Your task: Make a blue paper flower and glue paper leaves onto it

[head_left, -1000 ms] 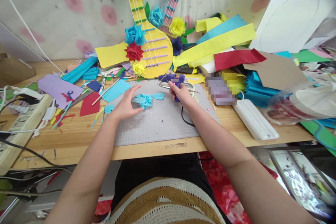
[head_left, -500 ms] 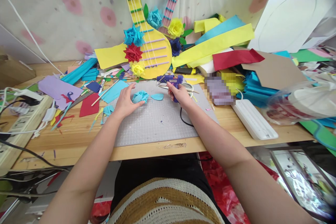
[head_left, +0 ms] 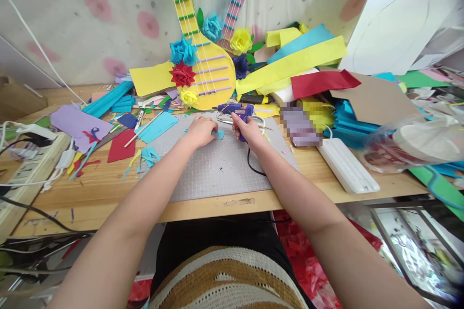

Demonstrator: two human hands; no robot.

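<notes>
Your left hand [head_left: 200, 130] has slid right since a moment ago — now curled over the paper flower, hiding it mid-frame beside the petal [head_left: 218, 134]. Your right hand [head_left: 246, 131] still grips the glue gun [head_left: 237, 111] on the mat [head_left: 221, 169].

The mat [head_left: 221, 169] lies on the table [head_left: 108, 188]. Behind the mat leans the guitar [head_left: 213, 75]; right of the mat lies the keyboard [head_left: 348, 166]. Both hands rest on the mat's far edge.

Wooden table [head_left: 108, 193]; pale wall [head_left: 90, 19] with pink blotches; bright daylight.

Paper flower hidden under the left hand [head_left: 200, 131]; pixelated patch [head_left: 306, 118] beside the glue gun [head_left: 237, 111].
</notes>
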